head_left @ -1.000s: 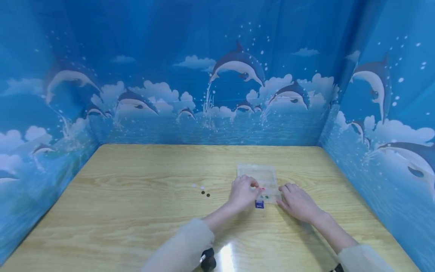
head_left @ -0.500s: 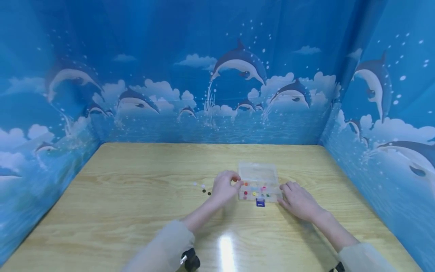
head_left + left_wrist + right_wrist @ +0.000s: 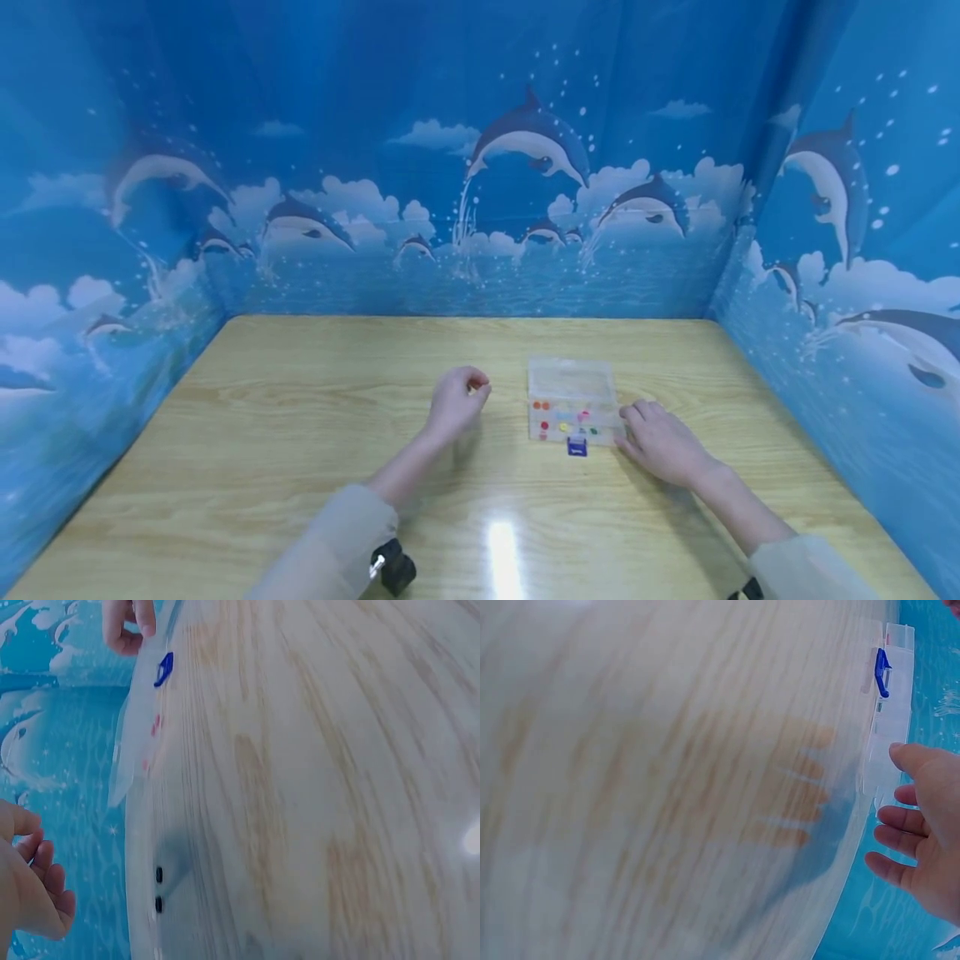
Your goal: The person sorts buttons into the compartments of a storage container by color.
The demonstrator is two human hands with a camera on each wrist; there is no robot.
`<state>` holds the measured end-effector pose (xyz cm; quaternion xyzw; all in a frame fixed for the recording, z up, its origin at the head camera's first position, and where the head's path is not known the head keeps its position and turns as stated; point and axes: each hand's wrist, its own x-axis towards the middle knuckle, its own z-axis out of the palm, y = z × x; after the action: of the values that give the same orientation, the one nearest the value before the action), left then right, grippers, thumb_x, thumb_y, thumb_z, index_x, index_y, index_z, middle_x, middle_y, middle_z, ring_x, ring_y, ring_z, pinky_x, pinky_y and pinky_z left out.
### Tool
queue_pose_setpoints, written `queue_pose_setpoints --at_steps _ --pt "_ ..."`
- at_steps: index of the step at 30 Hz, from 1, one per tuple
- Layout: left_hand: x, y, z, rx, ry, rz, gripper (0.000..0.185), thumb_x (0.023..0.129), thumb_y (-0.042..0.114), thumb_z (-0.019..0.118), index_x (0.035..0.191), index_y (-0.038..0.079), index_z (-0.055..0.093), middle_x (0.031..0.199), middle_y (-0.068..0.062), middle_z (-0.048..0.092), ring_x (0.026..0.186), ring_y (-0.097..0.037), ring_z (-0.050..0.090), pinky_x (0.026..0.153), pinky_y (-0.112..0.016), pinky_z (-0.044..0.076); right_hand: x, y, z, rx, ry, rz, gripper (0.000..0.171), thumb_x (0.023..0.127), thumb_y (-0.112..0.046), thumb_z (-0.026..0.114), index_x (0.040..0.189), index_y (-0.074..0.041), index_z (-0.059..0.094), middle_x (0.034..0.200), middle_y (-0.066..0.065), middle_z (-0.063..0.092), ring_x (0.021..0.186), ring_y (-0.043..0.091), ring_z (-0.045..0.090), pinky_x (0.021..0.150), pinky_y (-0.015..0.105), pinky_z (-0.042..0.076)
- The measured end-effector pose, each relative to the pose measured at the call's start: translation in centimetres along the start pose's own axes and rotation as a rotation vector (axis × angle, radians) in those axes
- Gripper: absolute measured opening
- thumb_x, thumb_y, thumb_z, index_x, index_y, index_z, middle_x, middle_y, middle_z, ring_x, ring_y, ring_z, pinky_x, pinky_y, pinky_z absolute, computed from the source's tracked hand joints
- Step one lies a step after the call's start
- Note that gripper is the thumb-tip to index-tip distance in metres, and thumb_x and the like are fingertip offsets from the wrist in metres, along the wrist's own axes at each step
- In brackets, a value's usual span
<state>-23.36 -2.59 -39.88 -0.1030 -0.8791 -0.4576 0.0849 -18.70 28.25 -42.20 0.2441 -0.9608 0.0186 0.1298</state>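
My left hand [image 3: 456, 404] hovers over the table left of the box, its fingers loosely bent and nothing visible between them. Below it in the left wrist view lie two small black discs [image 3: 159, 889]; the hand hides that spot in the head view. A clear plastic compartment box [image 3: 535, 427] stands with its lid [image 3: 572, 380] tipped back. Red, orange, yellow, pink and green small pieces lie in its compartments. A blue latch [image 3: 577, 447] hangs at its front. At the box's right end rests my right hand [image 3: 660, 442], thumb touching the front corner, the other fingers extended loosely.
The box stands right of centre on a wood-grain table [image 3: 300, 467]. A blue dolphin-print curtain [image 3: 360, 150] encloses the back and both sides of the table. A bright light reflection [image 3: 502, 550] shows near the front.
My left hand has moved left from over the box to above the loose discs. More coloured pieces in the box are now uncovered. My right hand has stayed at the box's right end.
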Motion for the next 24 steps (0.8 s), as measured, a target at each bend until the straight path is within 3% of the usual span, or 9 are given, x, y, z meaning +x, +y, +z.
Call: queue_pose_setpoints --at_steps 7,15,20,24 --pt "0.6 -2.5 -1.6 -0.067 0.012 -0.199 0.017 0.087 0.013 0.062 0.100 0.002 0.062 0.089 -0.006 0.058 0.079 -0.019 0.054 0.069 -0.033 0.046 0.0 0.0 0.0 0.009 -0.008 0.006 0.036 0.083 -0.021 0.068 0.105 0.004 0.055 0.097 0.015 0.055 0.089 0.030 0.054 0.071 0.042 0.048" --pt "1.2 -4.7 -3.2 -0.217 0.096 -0.381 0.024 0.086 0.014 0.064 0.104 0.000 0.059 0.093 -0.011 0.057 0.083 -0.023 0.054 0.074 -0.034 0.045 0.1 0.1 0.1 0.006 -0.008 0.004 0.036 0.083 -0.021 0.067 0.105 0.005 0.055 0.097 0.015 0.055 0.088 0.029 0.054 0.070 0.041 0.048" --pt "1.1 -5.1 -3.6 -0.249 0.085 -0.443 0.026 0.085 0.013 0.063 0.106 -0.003 0.058 0.100 -0.015 0.057 0.092 -0.028 0.054 0.082 -0.038 0.044 0.0 0.1 0.1 0.005 -0.004 0.003 0.036 0.083 -0.021 0.068 0.105 0.005 0.055 0.097 0.015 0.055 0.088 0.030 0.054 0.070 0.042 0.048" --pt "0.9 -5.3 -3.7 -0.186 0.082 -0.465 0.025 0.084 0.015 0.064 0.103 0.000 0.060 0.100 -0.014 0.059 0.093 -0.028 0.054 0.084 -0.041 0.042 0.0 0.1 0.1 0.009 -0.005 0.006 0.036 0.083 -0.021 0.068 0.105 0.005 0.055 0.097 0.016 0.055 0.089 0.030 0.054 0.071 0.042 0.048"
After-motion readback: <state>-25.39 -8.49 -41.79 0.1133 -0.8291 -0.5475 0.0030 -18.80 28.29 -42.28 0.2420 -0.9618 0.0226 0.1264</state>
